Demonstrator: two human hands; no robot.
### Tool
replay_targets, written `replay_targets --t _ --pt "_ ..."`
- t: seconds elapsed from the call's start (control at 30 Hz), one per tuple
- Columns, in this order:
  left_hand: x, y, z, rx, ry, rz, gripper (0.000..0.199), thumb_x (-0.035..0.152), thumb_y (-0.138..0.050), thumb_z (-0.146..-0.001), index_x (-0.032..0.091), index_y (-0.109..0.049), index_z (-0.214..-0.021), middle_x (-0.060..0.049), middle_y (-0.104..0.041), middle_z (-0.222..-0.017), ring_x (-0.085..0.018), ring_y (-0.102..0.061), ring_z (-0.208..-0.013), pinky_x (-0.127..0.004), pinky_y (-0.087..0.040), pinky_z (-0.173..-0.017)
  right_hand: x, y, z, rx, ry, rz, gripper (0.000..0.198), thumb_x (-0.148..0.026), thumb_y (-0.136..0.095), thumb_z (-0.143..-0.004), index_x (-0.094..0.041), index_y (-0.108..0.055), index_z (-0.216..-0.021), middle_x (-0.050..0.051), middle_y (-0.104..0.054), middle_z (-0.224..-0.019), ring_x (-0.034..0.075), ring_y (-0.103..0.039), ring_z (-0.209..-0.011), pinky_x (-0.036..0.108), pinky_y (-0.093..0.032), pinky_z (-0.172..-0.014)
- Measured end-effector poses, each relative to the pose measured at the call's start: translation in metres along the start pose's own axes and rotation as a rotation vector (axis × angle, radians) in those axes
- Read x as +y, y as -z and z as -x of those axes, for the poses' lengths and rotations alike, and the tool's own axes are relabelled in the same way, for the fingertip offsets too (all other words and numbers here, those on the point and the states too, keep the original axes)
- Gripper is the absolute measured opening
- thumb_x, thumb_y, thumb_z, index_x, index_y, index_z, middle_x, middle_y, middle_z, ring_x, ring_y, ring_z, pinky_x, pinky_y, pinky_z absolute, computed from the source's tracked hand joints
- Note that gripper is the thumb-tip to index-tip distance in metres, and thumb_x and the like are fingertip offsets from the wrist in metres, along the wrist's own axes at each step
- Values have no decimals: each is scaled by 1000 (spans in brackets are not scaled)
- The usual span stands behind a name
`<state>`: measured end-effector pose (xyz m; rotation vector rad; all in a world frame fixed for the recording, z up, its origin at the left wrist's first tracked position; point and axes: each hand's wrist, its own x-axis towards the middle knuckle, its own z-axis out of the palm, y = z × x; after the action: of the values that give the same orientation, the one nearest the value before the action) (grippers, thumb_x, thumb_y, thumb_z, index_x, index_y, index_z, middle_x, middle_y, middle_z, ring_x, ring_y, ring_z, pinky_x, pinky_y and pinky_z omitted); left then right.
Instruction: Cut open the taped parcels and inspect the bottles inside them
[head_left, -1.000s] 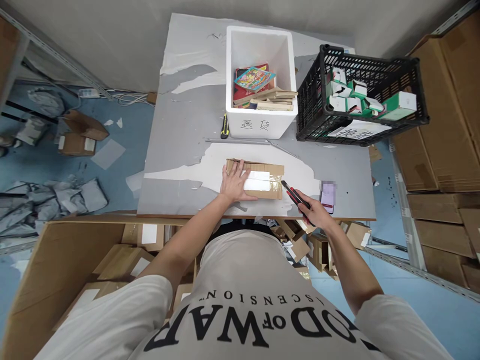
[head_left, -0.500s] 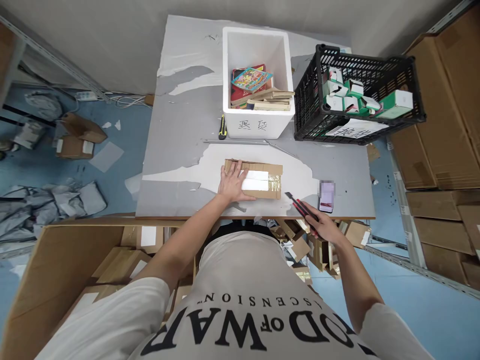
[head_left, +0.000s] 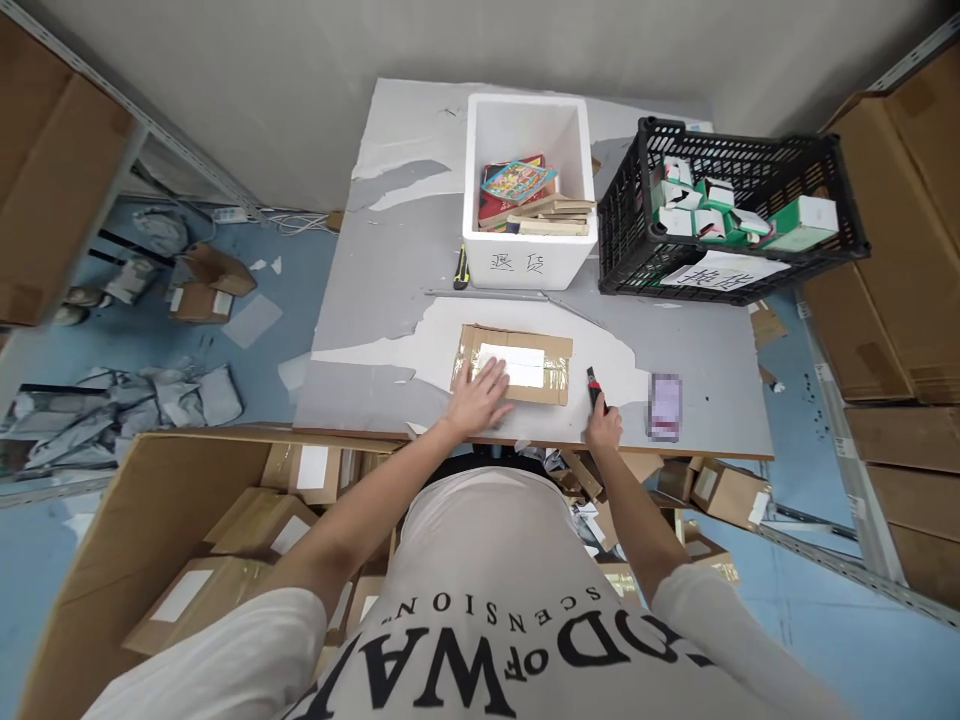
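I see the box [head_left: 517,366] near the table's [head_left: 712,350] front edge, long axis roughly along it. Left hand [head_left: 480,396] nearer, fingers spread on it; right hand [head_left: 604,424] grips cutter [head_left: 593,384], just off box's right end.

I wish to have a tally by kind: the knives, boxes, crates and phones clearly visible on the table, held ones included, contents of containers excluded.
Utility knives: 2
Cardboard box: 1
White foam box: 1
Black plastic crate: 1
Phone: 1
Total: 6
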<state>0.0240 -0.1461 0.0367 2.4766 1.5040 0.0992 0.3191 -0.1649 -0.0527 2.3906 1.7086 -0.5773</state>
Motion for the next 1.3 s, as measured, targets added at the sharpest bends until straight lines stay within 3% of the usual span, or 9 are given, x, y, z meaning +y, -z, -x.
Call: replay_targets --t 0.13,0.23,0.3,0.4,0.47,0.73,0.93,1.17,1.3 --pt "17 -12 17 -28 40 12 63 49 -39 -93 16 -36 -147 -16 -29 -156 -31 -23 -146 -59 -8 -117 2 -3 1 57 35 -36 65 -22 -36 -88 -17 -24 -152 26 -37 -137 40 -38 -126 56 -39 -96" --pt "17 -19 19 -16 60 29 64 49 -39 -93 16 -34 -148 -15 -29 -156 -29 -23 -147 -55 -10 -118 -14 25 -4 250 126 -115 62 -31 -31 -93 -17 -19 -152 23 -29 -146 38 -29 -135 60 -32 -102" --pt "14 -21 17 3 64 41 68 52 -41 -91 15 -35 -147 -14 -31 -155 -29 -24 -146 -53 -10 -119 -38 54 -11 362 300 -152 65 -39 -30 -94 -14 -15 -153 23 -25 -150 35 -26 -138 56 -30 -106" --pt "11 -23 13 16 51 50 72 55 -47 -86 15 -38 -146 -14 -34 -154 -30 -26 -145 -51 -10 -119 -88 92 -23 228 745 4 69 -46 -43 -91 -16 -25 -151 19 -27 -153 33 -25 -140 49 -26 -111" --pt "10 -24 11 4 38 52 73 54 -51 -84 15 -40 -145 -14 -36 -153 -30 -28 -144 -50 -12 -119 -118 104 -30 130 878 148 70 -45 -50 -90 -19 -27 -151 18 -25 -156 34 -24 -142 50 -24 -111" --pt "7 -27 11 -39 40 32 76 53 -53 -82 18 -35 -148 -12 -34 -155 -30 -27 -145 -47 -18 -117 -149 109 -35 103 941 421 57 -13 -31 -92 -6 -28 -149 25 -27 -155 38 -32 -139 58 -32 -106" --pt "5 -25 8 -47 60 21 82 53 -54 -80 20 -28 -150 -12 -29 -157 -30 -24 -146 -47 -16 -116 -143 154 -39 1 775 372 50 -14 -19 -95 -13 -34 -142 20 -55 -134 28 -66 -99 40 -51 -84" --pt "7 -26 8 -48 33 2 84 52 -57 -79 20 -27 -151 -12 -29 -157 -31 -23 -146 -48 -18 -116 -137 130 -34 87 839 378 64 -22 -45 -90 -8 -25 -148 24 -26 -155 38 -36 -136 48 -43 -100" --pt "7 -25 9 -56 39 8 83 49 -58 -80 20 -27 -151 -13 -29 -157 -32 -24 -145 -49 -18 -115 -138 120 -42 88 773 482 61 -6 -40 -84 7 -31 -143 33 -39 -144 36 -39 -134 46 -43 -99"
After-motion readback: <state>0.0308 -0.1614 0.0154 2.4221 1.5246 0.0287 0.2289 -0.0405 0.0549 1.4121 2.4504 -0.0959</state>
